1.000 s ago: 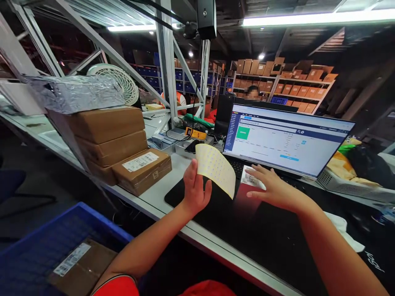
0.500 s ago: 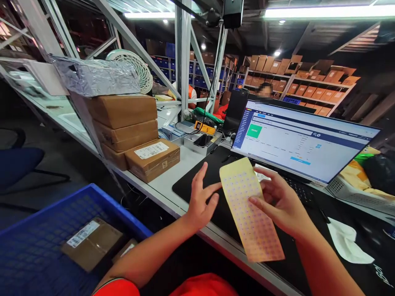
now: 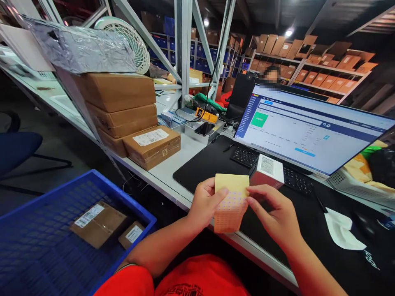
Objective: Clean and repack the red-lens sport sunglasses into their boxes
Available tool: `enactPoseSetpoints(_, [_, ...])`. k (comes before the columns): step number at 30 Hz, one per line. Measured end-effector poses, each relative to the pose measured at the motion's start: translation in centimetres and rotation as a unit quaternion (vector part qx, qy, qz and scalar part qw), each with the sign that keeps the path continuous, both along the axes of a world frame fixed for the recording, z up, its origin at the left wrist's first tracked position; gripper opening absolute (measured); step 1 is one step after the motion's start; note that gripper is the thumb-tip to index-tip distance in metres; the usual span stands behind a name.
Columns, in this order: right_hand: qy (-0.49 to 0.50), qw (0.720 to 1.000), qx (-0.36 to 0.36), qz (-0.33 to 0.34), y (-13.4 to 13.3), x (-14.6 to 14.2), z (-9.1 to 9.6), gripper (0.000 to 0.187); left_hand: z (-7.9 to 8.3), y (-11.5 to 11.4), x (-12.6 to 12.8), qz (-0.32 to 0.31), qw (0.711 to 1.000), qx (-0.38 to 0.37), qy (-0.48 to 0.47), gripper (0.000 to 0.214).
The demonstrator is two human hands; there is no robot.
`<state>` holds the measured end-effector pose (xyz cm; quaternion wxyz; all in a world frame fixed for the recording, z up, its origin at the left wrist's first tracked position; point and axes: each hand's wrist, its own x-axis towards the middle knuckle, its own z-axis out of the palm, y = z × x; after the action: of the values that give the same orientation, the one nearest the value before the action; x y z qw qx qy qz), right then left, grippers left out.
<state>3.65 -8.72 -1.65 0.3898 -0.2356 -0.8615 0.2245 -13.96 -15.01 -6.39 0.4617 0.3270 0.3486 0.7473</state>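
Observation:
A yellowish sticker sheet [image 3: 232, 201] with rows of small purple marks is held up over the front edge of the desk, its lower part bending away. My left hand [image 3: 202, 205] grips its left side, thumb flat on the front. At the upper right edge, the thumb and index finger of my right hand [image 3: 274, 211] pinch the sheet. Just behind it, a white and red box [image 3: 267, 170] with a printed label stands in front of the keyboard [image 3: 296, 181].
A monitor [image 3: 296, 127] stands behind the keyboard. Cardboard boxes [image 3: 120, 92] are stacked at the left, topped by a silvery wrapped package [image 3: 83, 49]. A blue crate [image 3: 92, 174] with two parcels sits low at the left. A white cloth-like item [image 3: 344, 230] lies on the black desk mat [image 3: 197, 164].
My left hand, earlier spread beside the sheet, now grips it. The sheet has tilted away and looks shorter. My right hand has shifted to its upper edge, and the white and red box shows more.

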Motion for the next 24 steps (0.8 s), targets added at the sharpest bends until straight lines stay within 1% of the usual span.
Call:
enactPoseSetpoints(2, [0.020, 0.999, 0.032, -0.019, -0.2, -0.5, 0.0, 0.013, -0.2, -0.1, 0.5, -0.005, 1.000, -0.006, -0.020, 0.032])
enactPoseSetpoints(5, [0.037, 0.996, 0.070, -0.047, -0.4, -1.2, -0.3, 0.013, -0.2, -0.2, 1.1, -0.011, 0.999, -0.005, -0.036, 0.032])
enactPoseSetpoints(7, [0.042, 0.994, 0.087, -0.059, -0.4, -1.4, -0.3, 0.014, -0.3, -0.3, 1.2, -0.006, 1.000, -0.009, -0.029, 0.032])
enactPoseSetpoints(12, [0.015, 0.992, 0.111, -0.053, -0.3, -1.1, -0.1, 0.017, -0.4, -0.3, 0.8, 0.005, 1.000, -0.019, 0.010, 0.032])
enactPoseSetpoints(14, [0.007, 0.990, 0.119, -0.070, -0.2, -1.0, 0.0, 0.014, -0.7, -0.2, 0.7, 0.012, 1.000, -0.013, 0.021, 0.029])
enactPoseSetpoints(17, [0.008, 0.983, 0.140, -0.116, -0.3, -1.0, -0.1, 0.006, -1.4, 0.0, 1.0, 0.036, 0.999, -0.011, 0.028, 0.029])
enactPoseSetpoints(19, [0.025, 0.977, 0.149, -0.152, -0.7, -1.2, -0.3, 0.003, -1.9, 0.1, 1.5, 0.078, 0.997, -0.009, 0.027, 0.029])
enactPoseSetpoints(21, [0.056, 0.976, 0.123, -0.169, -1.4, -1.6, -0.6, 0.003, -2.5, 0.1, 2.2, 0.155, 0.987, 0.005, 0.028, 0.030])
enactPoseSetpoints(22, [0.077, 0.980, 0.089, -0.163, -1.8, -1.8, -0.7, 0.004, -2.8, 0.1, 2.6, 0.202, 0.979, 0.019, 0.032, 0.031])
enactPoseSetpoints(24, [0.120, 0.986, -0.015, -0.118, -2.5, -2.5, -1.0, 0.007, -3.3, 0.0, 3.2, 0.288, 0.954, 0.053, 0.060, 0.033])
